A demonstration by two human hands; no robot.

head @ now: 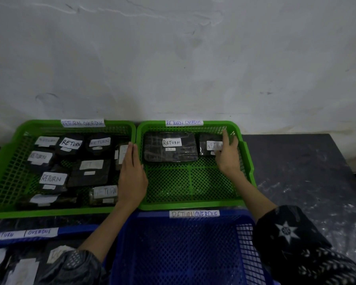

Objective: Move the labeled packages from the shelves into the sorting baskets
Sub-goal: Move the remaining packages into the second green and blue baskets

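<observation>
Likely stockroom sorting area: labeled mesh baskets (193, 182) of wrapped packages (170, 147), bare wall (173, 58)

one head view, close above, looking forward and down at baskets (193, 182).

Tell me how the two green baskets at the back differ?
The left green basket is crowded with many dark labeled packages; the right green basket holds only two, with most of its mesh floor bare. The right hand touches a small package in the right basket; the left hand rests where they meet. Both carry a "RETURN OVERDUE" tag.
</observation>
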